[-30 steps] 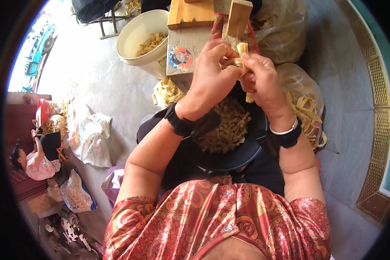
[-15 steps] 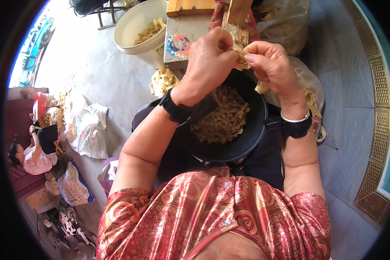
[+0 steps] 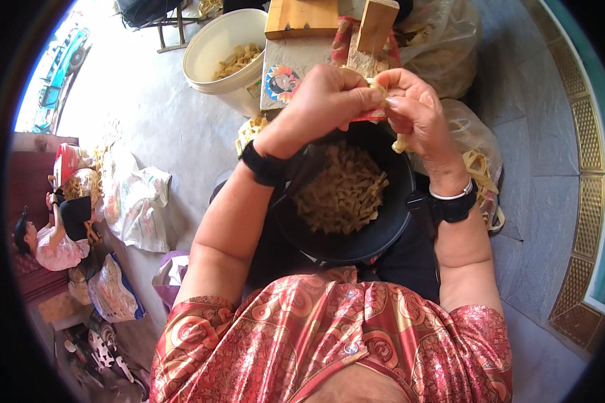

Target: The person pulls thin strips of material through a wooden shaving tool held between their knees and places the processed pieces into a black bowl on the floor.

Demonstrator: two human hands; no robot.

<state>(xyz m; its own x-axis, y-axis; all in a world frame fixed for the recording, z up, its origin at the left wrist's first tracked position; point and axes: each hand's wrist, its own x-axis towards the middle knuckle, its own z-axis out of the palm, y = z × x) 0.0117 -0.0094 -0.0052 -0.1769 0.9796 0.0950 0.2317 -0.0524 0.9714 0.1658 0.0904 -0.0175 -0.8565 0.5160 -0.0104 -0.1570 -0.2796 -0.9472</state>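
Note:
Both my hands meet above the near end of a low bench, working one pale yellow flat strip (image 3: 378,85). My left hand (image 3: 326,101) pinches the strip between thumb and fingers. Against it, my right hand (image 3: 415,107) is closed on the same strip, and a folded tail of it hangs below my right fingers. What the strip is made of I cannot tell. Below my hands a black basin (image 3: 400,225) rests at my lap, holding many short yellowish-brown strip pieces (image 3: 343,191).
An upright wooden block (image 3: 378,27) and a flat wooden block (image 3: 301,18) stand on the bench (image 3: 269,101). A white bucket (image 3: 202,84) with pieces is left of it. Plastic bags (image 3: 444,50) sit at right. At far left, another person (image 3: 54,242) sits near white sacks (image 3: 138,208).
My hands have come slightly lower and closer together, still on the strip. My left hand has turned, its thumb now lying toward my right fingers. The view has shifted a little.

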